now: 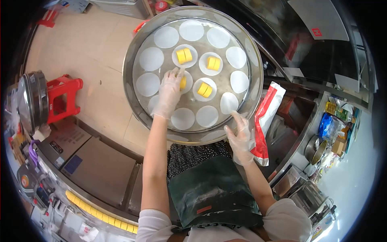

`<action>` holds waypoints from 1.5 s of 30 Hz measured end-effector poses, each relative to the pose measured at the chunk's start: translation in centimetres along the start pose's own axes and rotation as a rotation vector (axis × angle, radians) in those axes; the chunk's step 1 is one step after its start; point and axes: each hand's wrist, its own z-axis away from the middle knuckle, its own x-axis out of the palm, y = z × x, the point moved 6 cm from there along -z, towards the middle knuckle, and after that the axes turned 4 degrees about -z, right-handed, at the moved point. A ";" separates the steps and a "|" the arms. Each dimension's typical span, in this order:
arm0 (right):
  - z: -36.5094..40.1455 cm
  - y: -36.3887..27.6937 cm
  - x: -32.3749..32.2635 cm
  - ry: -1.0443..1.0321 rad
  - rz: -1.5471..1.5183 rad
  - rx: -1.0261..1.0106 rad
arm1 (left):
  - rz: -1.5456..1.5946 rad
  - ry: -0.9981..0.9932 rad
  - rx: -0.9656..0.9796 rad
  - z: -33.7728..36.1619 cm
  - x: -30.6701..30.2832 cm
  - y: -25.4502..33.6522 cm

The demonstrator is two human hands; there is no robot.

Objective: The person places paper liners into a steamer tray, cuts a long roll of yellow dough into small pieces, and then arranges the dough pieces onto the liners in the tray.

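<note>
A wide round metal steamer tray (192, 136) holds several white paper rounds (182, 118). Pairs of yellow dough pieces (184, 55) sit on some of the inner rounds. My left hand (169, 92), in a clear plastic glove, reaches in from the left with fingers curled around a yellow dough piece (183, 83), which it partly hides. Over the near right rim is my gloved right hand (240, 137), thumb and fingers apart. Its fingertips come right to the edge of a paper round (229, 103). Beside this hand lies a red and white bag (267, 121).
A row of yellow dough pieces (100, 213) runs along the counter at lower left. At left, a red stool (64, 99) stands by stacked metal pans (30, 103). Stainless lids (98, 171) cover the counter. A shelf at right carries packages (330, 125) and bowls (315, 149).
</note>
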 end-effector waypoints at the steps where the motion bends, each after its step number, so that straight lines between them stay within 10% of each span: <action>1: 0.0 -0.4 -0.5 0.015 0.011 -0.009 | 0.017 0.067 -0.047 0.8 -1.8 0.8; 8: 2.2 -5.6 0.9 -0.092 -0.101 -0.055 | 0.199 0.439 -0.365 18.6 -9.2 4.6; 15: 10.9 -21.8 14.3 -0.712 -0.296 -0.473 | 0.241 0.639 -0.869 44.7 -17.4 7.5; 24: 44.8 -40.3 23.7 -1.530 -0.313 -1.372 | -0.124 1.115 -1.582 75.6 -23.5 21.9; 30: 66.7 -41.2 25.0 -1.954 -0.396 -1.785 | -0.536 1.219 -2.283 93.4 -20.3 30.3; 36: 81.8 -35.7 27.2 -1.953 -0.259 -2.317 | -0.092 0.784 -2.342 103.8 -18.8 26.5; 45: 83.1 -31.9 27.8 -1.595 0.057 -2.759 | -0.034 0.870 -2.211 105.1 -15.1 24.9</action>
